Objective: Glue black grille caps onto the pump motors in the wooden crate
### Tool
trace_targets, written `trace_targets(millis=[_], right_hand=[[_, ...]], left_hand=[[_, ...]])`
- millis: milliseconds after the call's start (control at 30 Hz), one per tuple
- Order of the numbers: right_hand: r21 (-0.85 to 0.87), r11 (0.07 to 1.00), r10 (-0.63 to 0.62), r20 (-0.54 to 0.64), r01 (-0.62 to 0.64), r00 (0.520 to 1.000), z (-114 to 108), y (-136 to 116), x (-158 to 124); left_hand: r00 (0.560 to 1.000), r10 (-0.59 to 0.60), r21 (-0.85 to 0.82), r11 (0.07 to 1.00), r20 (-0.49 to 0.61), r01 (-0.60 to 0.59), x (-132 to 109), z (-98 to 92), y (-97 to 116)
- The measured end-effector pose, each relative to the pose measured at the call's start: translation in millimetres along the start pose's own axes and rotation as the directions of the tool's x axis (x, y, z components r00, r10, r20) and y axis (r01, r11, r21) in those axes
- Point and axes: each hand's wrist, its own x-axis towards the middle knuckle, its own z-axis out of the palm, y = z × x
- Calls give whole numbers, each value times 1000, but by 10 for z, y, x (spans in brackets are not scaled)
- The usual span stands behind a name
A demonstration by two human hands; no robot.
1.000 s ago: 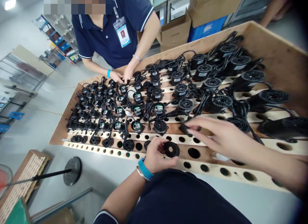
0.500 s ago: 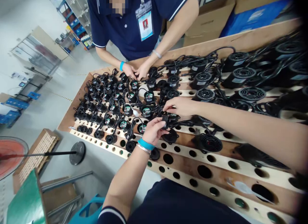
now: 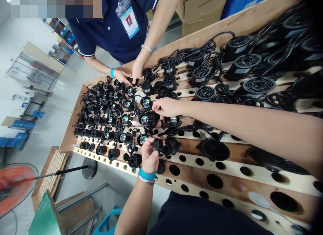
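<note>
My left hand (image 3: 149, 156) wears a teal wristband and grips a small round black cap (image 3: 158, 145) between thumb and fingers. Just right of that cap, a black slotted housing (image 3: 171, 146) sits in the wooden rack (image 3: 191, 148). My right hand (image 3: 168, 107) reaches across from the right, its fingers closed and pointing down among black cables. Whatever lies between those fingertips is hidden. Directly below it stands an open black housing (image 3: 172, 121) with a green circuit board inside. Another open housing (image 3: 146, 102) is left of my right fingers.
Across the rack a co-worker's two hands (image 3: 127, 77) work among smaller housings. Larger black housings with slotted tops (image 3: 246, 63) and tangled cables (image 3: 214, 43) fill the right side. A floor fan (image 3: 15, 188) and a green-topped stand (image 3: 45, 216) are at lower left.
My left hand has moved down and turned, so the black cap now faces up and away from the cable bundle. My right hand has shifted left. The whole view has tilted slightly.
</note>
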Motion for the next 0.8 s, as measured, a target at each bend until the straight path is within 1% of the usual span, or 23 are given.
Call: trace_targets(millis=[100, 200, 333, 400, 500, 567, 633, 700, 800], right_hand=[[-97, 995, 4, 52, 1, 999, -18, -12, 162], [-213, 977, 14, 113, 11, 994, -10, -104, 274], [-305, 949, -42, 143, 84, 989, -7, -154, 245], [-322, 938, -87, 126, 124, 988, -12, -102, 166], [-347, 923, -152, 60, 164, 987, 6, 12, 39], [-361, 913, -202, 0, 189, 979, 46, 71, -19], [-366, 909, -243, -82, 198, 966, 98, 99, -44], [-380, 906, -251, -134, 184, 959, 148, 102, -39], [-432, 890, -215, -115, 146, 970, 213, 90, -3]], left_hand=[[999, 19, 49, 999, 43, -21, 8, -19, -7], [997, 20, 69, 997, 78, -25, 23, -34, -21], [994, 16, 81, 996, 106, -24, 40, -26, -34], [992, 7, 105, 994, 123, -20, 53, -8, -23], [987, -40, 142, 990, 159, 18, 78, 28, 15], [983, -77, 154, 987, 167, 51, 92, 54, 41], [983, -105, 159, 984, 149, 81, 98, 76, 59], [984, -130, 165, 980, 121, 109, 99, 93, 70], [982, -163, 186, 972, 99, 142, 105, 110, 82]])
